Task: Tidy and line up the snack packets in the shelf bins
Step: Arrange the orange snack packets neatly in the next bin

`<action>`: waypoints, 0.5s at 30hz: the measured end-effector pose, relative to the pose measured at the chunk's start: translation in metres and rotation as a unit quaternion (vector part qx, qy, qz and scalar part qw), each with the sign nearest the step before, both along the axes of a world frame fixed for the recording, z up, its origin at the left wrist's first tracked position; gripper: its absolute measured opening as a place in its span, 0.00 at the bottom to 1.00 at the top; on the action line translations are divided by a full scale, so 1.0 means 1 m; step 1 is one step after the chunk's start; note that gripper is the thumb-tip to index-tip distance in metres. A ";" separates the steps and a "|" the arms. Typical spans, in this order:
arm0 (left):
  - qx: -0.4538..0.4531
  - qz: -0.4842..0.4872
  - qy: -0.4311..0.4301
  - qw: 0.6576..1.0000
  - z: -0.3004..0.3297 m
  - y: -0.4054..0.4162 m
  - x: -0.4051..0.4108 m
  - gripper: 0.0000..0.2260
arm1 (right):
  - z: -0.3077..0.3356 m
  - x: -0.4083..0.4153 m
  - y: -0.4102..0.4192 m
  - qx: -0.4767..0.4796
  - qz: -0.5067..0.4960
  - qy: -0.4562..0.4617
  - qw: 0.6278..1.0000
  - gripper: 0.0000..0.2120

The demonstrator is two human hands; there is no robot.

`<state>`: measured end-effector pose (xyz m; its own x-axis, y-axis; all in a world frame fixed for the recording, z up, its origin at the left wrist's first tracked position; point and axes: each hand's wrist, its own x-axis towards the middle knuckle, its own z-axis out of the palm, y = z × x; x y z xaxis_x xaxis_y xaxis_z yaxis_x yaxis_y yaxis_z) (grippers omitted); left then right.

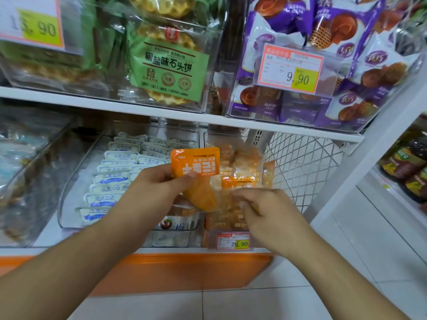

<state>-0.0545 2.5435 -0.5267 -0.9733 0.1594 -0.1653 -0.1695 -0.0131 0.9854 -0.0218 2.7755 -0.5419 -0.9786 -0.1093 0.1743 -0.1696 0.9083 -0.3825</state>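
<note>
My left hand point(159, 185) pinches an orange snack packet point(196, 165), held upside down above the lower shelf bins. My right hand point(265, 209) reaches into the clear bin point(209, 236) of orange packets point(240, 167), its fingers curled down among them and blurred; what they hold is unclear. Left of that bin, a clear bin point(69, 192) holds white and blue packets point(108, 176) lined up in rows.
The upper shelf point(115, 105) carries a bin of green waffle-biscuit packs point(168, 70) and a bin of purple pastry packs point(346, 65) with a 9.90 tag. A 29.90 tag point(233, 241) hangs on the orange bin. White wire mesh point(300, 162) stands at right; jars point(406, 167) beyond.
</note>
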 end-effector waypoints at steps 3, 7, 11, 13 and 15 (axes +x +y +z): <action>0.089 -0.002 -0.053 0.995 0.000 0.006 0.003 0.10 | 0.007 0.003 -0.003 -0.193 -0.045 0.007 0.980 0.11; 0.175 -0.035 -0.078 0.981 -0.005 0.017 0.008 0.14 | 0.010 0.004 -0.014 -0.423 -0.065 -0.054 0.902 0.06; 0.066 -0.071 0.007 0.995 -0.003 0.017 0.011 0.11 | 0.020 0.004 -0.007 -0.614 -0.068 -0.033 0.786 0.08; -0.011 -0.043 0.050 0.998 -0.002 0.014 0.009 0.10 | 0.028 0.004 0.002 -0.631 -0.068 -0.003 0.773 0.07; -0.101 -0.004 0.091 0.991 -0.006 0.008 0.005 0.13 | 0.033 0.005 0.012 -0.580 -0.074 0.033 0.810 0.06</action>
<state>-0.0495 2.5514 -0.5326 -0.9886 0.1494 -0.0160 0.0126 0.1887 0.9819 -0.0169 2.7870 -0.5092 -0.9503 0.2838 0.1281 -0.1464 -0.0442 -0.9882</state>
